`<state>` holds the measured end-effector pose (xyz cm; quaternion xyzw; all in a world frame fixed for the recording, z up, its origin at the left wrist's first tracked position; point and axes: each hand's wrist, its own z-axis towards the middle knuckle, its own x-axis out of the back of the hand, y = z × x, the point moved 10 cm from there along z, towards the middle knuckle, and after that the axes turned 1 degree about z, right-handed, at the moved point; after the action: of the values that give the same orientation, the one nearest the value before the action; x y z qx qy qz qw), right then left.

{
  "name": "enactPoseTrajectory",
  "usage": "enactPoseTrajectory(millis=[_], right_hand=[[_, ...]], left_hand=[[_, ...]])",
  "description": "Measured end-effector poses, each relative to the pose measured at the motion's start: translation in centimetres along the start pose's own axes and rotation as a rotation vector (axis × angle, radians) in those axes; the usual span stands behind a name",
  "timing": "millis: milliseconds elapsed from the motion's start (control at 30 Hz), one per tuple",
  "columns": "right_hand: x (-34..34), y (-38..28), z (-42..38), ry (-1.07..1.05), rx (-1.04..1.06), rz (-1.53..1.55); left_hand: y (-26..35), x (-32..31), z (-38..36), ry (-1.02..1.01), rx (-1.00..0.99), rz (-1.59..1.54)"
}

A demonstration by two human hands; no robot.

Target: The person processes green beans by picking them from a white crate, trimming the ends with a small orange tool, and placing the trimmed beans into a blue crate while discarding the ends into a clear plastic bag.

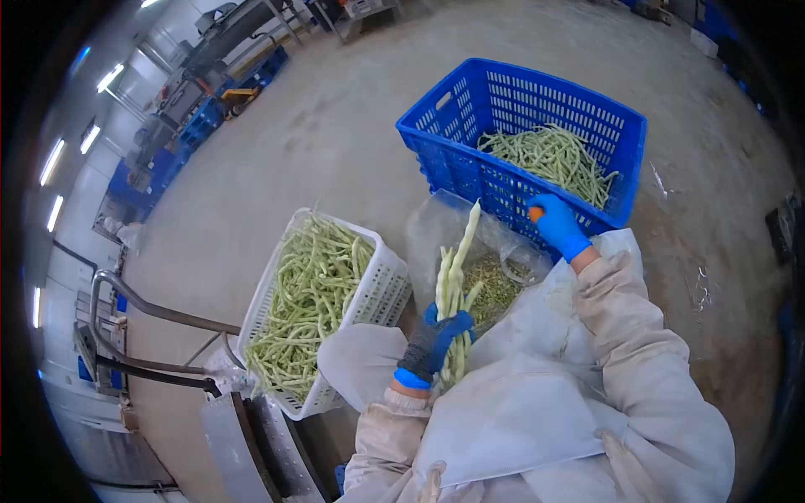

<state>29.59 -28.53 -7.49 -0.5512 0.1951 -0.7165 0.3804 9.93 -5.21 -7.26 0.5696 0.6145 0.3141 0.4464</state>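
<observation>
A bunch of long, pale green beans (453,281) stands upright in my left hand (436,339), which wears a dark grey and blue glove and is wrapped round its lower part. My right hand (559,226), in a blue glove, is closed beside the near wall of the blue crate (470,172). A small orange piece (536,215) shows at its fingers; I cannot tell what it is. Cut green beans (549,159) lie inside that crate. Between my hands and below the crate, a clear plastic bag (429,225) holds small green trimmings (493,289).
To the left, a white crate (384,289) is heaped with long green beans (310,293). A bent metal tube handle (159,312) and a metal plate (239,448) are beside it. Machines and blue crates (201,121) line the far left wall.
</observation>
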Motion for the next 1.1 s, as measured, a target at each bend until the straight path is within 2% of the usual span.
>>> enactPoseTrajectory(millis=[67, 100, 167, 200, 267, 400, 500, 567, 600, 667, 700, 767, 833, 900, 933, 967, 1000, 1033, 1067, 1100], right_hand=[[2.1, -8.7, -1.0, 0.117, 0.362, 0.051], [3.1, -11.0, -0.8, 0.115, 0.362, 0.047], [3.1, -14.7, -1.2, -0.082, 0.451, 0.287], [3.3, -14.3, -1.0, -0.08, 0.448, 0.289], [1.1, -13.9, -1.0, -0.343, 0.456, 0.12], [1.0, -14.2, -1.4, -0.43, 0.414, 0.136], [1.3, -14.5, -1.9, -0.421, 0.528, 0.052], [0.9, -14.7, -2.5, -0.42, 0.617, -0.186], [0.9, -14.8, -2.8, -0.433, 0.627, -0.178], [2.3, -14.2, -2.4, -0.324, 0.544, -0.04], [1.6, -13.7, -2.4, -0.334, 0.551, -0.038], [4.2, -8.6, -0.1, 0.03, 0.17, 0.608], [8.4, -1.2, 0.9, 0.364, -0.219, 0.82], [8.8, 2.6, 1.7, 0.248, -0.316, 0.69], [8.3, 1.7, 1.4, 0.241, -0.314, 0.698], [8.9, -1.9, 0.7, 0.218, -0.125, 0.532], [9.5, -5.9, -0.1, 0.192, 0.063, 0.357], [9.1, -9.3, -0.6, 0.115, 0.115, 0.431], [8.6, -13.1, -1.3, 0.04, 0.158, 0.505], [7.2, -16.8, -2.3, -0.127, 0.22, 0.503]], left_hand=[[-0.8, 0.7, 0.6, 0.011, -0.001, 0.072], [-0.7, 0.7, 0.7, 0.008, 0.0, 0.069], [-0.6, 0.5, 0.6, -0.008, -0.019, 0.093], [-0.7, 0.7, 0.6, -0.008, -0.017, 0.095], [-0.8, 0.9, 0.6, -0.015, -0.009, 0.088], [-0.9, 1.7, 0.5, 0.005, 0.014, 0.078], [-0.8, 1.7, 0.5, -0.03, 0.002, 0.125], [-0.8, 1.9, 0.4, -0.01, -0.009, 0.104], [-0.7, 2.3, 0.3, 0.006, -0.007, 0.096], [0.2, 1.6, 0.0, -0.059, -0.007, 0.245], [0.7, 1.4, -0.1, -0.049, -0.006, 0.237], [3.1, -0.4, -0.5, -0.1, -0.16, 0.381], [2.3, -0.1, -0.2, -0.129, -0.182, 0.343], [2.0, 1.5, -0.4, -0.066, -0.204, 0.362], [3.0, 2.1, -0.8, 0.005, -0.256, 0.483], [2.9, 2.2, -0.7, 0.008, -0.255, 0.482], [3.8, 2.7, -0.7, 0.137, -0.341, 0.737], [4.6, 2.6, -0.8, 0.267, -0.423, 0.985], [5.2, 1.9, -0.7, 0.282, -0.429, 1.039], [4.8, 1.6, -0.4, 0.269, -0.427, 1.033]])
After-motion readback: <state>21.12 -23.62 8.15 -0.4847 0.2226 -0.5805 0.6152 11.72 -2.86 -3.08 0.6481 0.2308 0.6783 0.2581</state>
